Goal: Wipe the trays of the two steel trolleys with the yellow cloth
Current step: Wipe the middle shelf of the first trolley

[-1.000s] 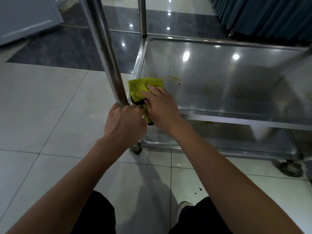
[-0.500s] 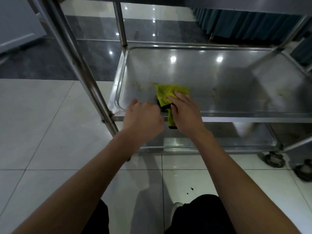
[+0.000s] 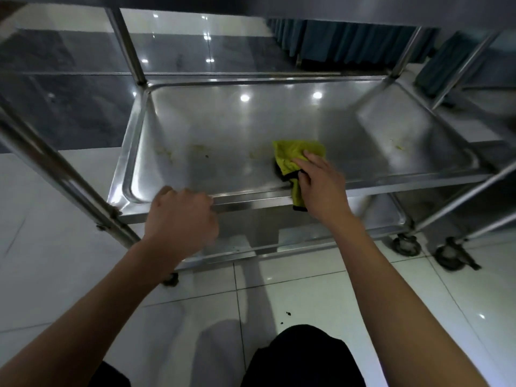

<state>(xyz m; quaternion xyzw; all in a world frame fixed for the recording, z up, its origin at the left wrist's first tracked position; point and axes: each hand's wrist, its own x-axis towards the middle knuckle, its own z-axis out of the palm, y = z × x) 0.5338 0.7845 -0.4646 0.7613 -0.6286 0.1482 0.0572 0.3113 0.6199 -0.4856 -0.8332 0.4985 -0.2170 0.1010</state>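
The middle tray (image 3: pixel 223 127) of a steel trolley lies in front of me, smeared with yellowish stains. My right hand (image 3: pixel 321 182) holds the yellow cloth (image 3: pixel 293 155) against the tray floor near its front rim, right of centre; one end of the cloth hangs over the rim. My left hand (image 3: pixel 178 216) is curled over the tray's front rim at the left. A lower tray (image 3: pixel 377 219) shows beneath. A second trolley (image 3: pixel 474 208) stands at the right, mostly out of frame.
Slanted steel posts (image 3: pixel 64 174) frame the trolley at the left, and upright posts rise at the back. An upper shelf edge crosses the top. Castor wheels (image 3: pixel 405 244) rest on white floor tiles. Dark blue curtains (image 3: pixel 349 43) hang behind. My knees are at the bottom.
My right hand has slid the cloth rightward along the tray from its left corner. My left hand has let go of the slanted post and moved onto the tray's front rim.
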